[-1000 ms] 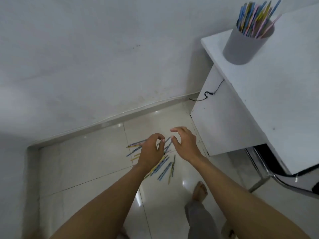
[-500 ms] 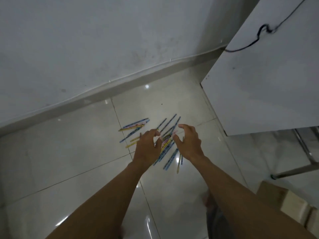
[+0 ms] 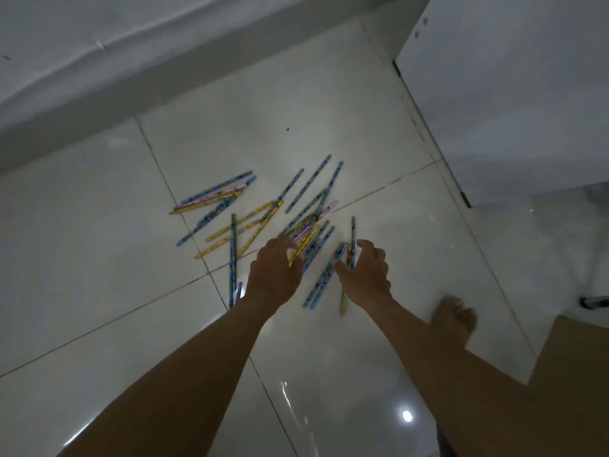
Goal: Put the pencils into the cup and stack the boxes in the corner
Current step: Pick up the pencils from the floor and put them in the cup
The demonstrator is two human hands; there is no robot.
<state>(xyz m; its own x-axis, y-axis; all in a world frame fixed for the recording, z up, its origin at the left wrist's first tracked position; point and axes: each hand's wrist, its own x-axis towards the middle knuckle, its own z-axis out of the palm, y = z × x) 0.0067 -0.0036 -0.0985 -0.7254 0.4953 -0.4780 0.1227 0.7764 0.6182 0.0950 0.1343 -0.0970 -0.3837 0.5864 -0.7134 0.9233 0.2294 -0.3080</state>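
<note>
Several blue, yellow and pink pencils (image 3: 263, 212) lie scattered on the glossy white tile floor. My left hand (image 3: 275, 272) hovers over the near end of the pile, fingers curled down onto a few yellow and pink pencils. My right hand (image 3: 365, 270) is beside it to the right, fingers spread over two blue pencils (image 3: 321, 282), thumb almost touching them. Neither hand has lifted anything. The cup is out of view. A brown cardboard box (image 3: 573, 364) shows at the lower right edge.
The white side panel of a desk (image 3: 510, 103) stands at the upper right. A grey wall and skirting (image 3: 131, 70) run along the top left. My bare foot (image 3: 454, 321) rests on the floor right of the pencils. A chair leg tip (image 3: 593, 301) sits at far right.
The view has dropped toward the floor, so the cup and desk top have left the frame. Both hands have come down to the pencil pile and spread slightly apart.
</note>
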